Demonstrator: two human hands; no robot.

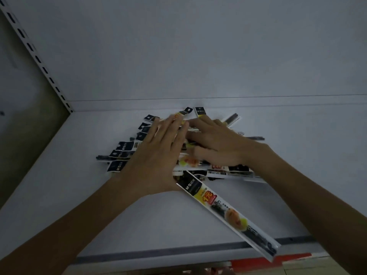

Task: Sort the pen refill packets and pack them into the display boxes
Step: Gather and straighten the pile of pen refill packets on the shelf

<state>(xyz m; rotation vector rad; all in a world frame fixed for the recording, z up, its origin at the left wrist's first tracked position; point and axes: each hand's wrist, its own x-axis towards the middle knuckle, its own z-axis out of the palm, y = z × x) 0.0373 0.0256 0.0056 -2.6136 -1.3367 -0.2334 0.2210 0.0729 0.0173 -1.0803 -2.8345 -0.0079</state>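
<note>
A loose pile of pen refill packets (125, 146) is seen at the middle of the frame, on a white shelf (139, 219) and close to its back panel (198, 46). The left hand (158, 153) is laid flat on the left half of the pile, its fingers straight and close together, pointing to the upper right. The right hand (220, 143) is laid on the right half, fingers stretched towards the upper left. Nothing is seen to be pinched by either hand, though the right fingertips are partly hidden behind the left hand.

The packets under the hands are fanned, their black header ends showing to the left and at the top, so no single long axis is shared. One separate packet (226, 213) lies apart in the lower right of the frame. Its long axis runs from just below the left wrist down to the shelf's front edge, which its far end overhangs. Its header end lies nearer the left hand, and the next gathering move is judged to turn on this.

Counted: two hands, one separate packet, and at least eight header ends in the pile, whose full number cannot be told. No display boxes are in view. A slotted upright (29, 46) is seen in the upper left.
</note>
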